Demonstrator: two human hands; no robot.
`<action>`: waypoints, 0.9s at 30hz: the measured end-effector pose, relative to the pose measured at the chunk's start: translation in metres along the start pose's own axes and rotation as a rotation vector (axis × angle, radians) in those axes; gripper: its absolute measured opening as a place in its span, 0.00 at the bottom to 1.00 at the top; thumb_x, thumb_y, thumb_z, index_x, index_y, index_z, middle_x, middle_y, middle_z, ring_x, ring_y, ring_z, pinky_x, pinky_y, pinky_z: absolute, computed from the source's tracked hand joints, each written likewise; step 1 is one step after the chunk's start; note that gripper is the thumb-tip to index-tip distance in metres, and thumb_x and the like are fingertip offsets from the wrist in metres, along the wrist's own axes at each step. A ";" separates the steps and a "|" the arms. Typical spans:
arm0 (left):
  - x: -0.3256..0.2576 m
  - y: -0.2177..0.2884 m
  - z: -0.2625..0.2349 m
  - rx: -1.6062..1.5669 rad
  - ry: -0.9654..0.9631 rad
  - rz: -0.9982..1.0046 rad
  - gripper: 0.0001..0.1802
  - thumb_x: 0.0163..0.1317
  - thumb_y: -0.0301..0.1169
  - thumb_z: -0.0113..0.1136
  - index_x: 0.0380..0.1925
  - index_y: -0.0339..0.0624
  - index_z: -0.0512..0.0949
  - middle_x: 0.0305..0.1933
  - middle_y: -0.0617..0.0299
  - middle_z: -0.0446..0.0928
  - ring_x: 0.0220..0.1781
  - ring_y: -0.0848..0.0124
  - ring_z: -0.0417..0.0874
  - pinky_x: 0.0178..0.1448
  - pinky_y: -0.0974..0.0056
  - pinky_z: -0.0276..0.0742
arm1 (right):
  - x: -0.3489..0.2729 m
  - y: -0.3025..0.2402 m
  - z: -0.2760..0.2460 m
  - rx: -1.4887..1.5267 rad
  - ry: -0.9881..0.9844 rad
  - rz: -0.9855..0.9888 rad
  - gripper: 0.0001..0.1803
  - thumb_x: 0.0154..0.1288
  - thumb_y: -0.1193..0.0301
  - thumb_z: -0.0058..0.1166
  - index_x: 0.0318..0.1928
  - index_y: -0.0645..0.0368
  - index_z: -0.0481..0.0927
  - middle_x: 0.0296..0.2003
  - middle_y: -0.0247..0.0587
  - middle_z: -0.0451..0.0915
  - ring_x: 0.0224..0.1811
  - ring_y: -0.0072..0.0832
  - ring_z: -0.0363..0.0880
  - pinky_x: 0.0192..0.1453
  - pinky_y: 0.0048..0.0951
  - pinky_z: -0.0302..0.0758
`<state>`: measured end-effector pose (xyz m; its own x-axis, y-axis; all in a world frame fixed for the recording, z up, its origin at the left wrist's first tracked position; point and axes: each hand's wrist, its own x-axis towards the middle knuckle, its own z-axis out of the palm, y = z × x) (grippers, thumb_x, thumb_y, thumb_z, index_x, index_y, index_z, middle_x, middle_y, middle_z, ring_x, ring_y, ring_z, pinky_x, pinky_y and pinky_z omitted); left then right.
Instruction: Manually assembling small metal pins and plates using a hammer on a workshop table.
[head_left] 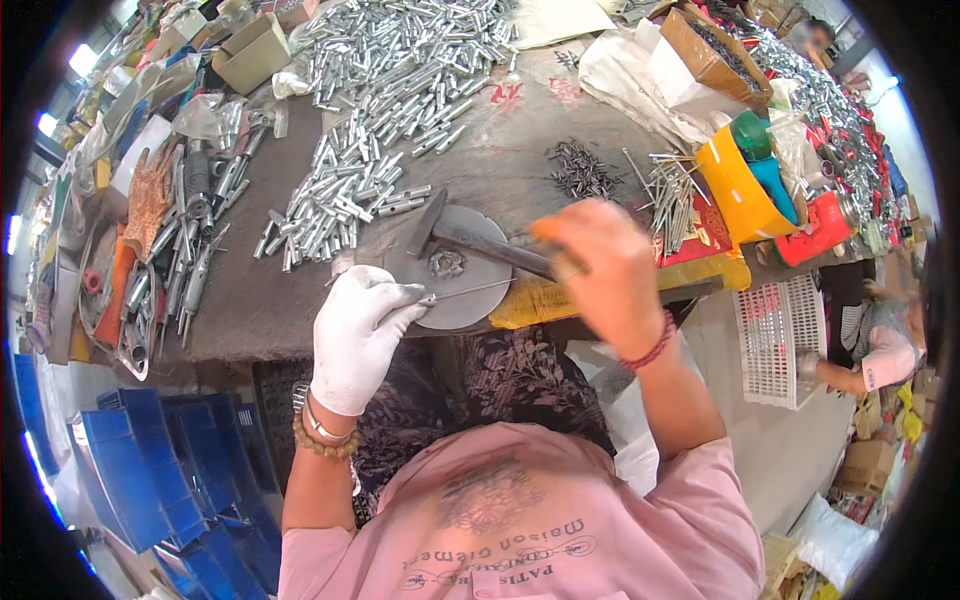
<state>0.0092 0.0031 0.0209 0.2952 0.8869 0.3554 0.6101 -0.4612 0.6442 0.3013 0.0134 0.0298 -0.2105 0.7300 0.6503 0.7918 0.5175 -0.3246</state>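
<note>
My left hand (362, 335), in a white glove, is closed with its fingertips pinching a small silver metal piece (428, 300). A thin metal rod (478, 289) runs right from that piece, over a round grey plate (475, 312). My right hand (603, 272), bare with orange on a fingertip, is smeared by motion, so its grip is unclear. It overlaps the handle end of a hammer (485, 243), whose head is beyond the plate. A small clump of metal bits (446, 264) sits on the plate.
Silver metal tubes (340, 190) are heaped beyond my left hand. Small dark pins (583, 170) and thin rods (675, 195) lie right, near a yellow container (735, 185). Tools (190, 230) crowd the left. A white crate (780, 340) and another person's arm (845, 376) are at right.
</note>
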 end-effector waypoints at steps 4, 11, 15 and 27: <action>0.001 0.001 0.000 0.008 -0.002 0.005 0.12 0.56 0.21 0.78 0.41 0.40 0.91 0.39 0.59 0.81 0.45 0.61 0.82 0.52 0.60 0.78 | -0.008 0.044 -0.031 -0.123 -0.058 0.215 0.16 0.53 0.80 0.71 0.44 0.53 0.89 0.39 0.40 0.83 0.44 0.42 0.86 0.50 0.42 0.83; 0.000 0.000 0.001 0.000 -0.004 0.004 0.12 0.56 0.22 0.78 0.42 0.40 0.91 0.40 0.59 0.81 0.46 0.61 0.83 0.52 0.60 0.78 | -0.015 0.047 -0.020 -0.267 -0.159 0.251 0.16 0.50 0.78 0.75 0.42 0.55 0.88 0.41 0.39 0.82 0.46 0.44 0.86 0.50 0.44 0.83; 0.001 -0.003 0.001 0.003 0.005 0.043 0.13 0.56 0.22 0.78 0.42 0.40 0.91 0.40 0.59 0.81 0.46 0.61 0.83 0.52 0.60 0.78 | -0.014 0.050 -0.015 -0.291 -0.165 0.249 0.16 0.50 0.77 0.75 0.41 0.55 0.87 0.41 0.39 0.83 0.46 0.44 0.86 0.50 0.44 0.83; -0.002 -0.009 0.003 0.002 0.033 0.064 0.11 0.56 0.24 0.78 0.40 0.41 0.90 0.38 0.60 0.80 0.45 0.60 0.82 0.52 0.59 0.78 | 0.004 0.017 -0.013 0.212 -0.213 0.296 0.14 0.55 0.81 0.68 0.42 0.60 0.81 0.39 0.46 0.79 0.43 0.47 0.84 0.48 0.44 0.81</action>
<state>0.0051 0.0059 0.0124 0.3087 0.8544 0.4180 0.5921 -0.5166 0.6185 0.3219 0.0196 0.0362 -0.1230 0.9255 0.3582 0.7053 0.3354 -0.6245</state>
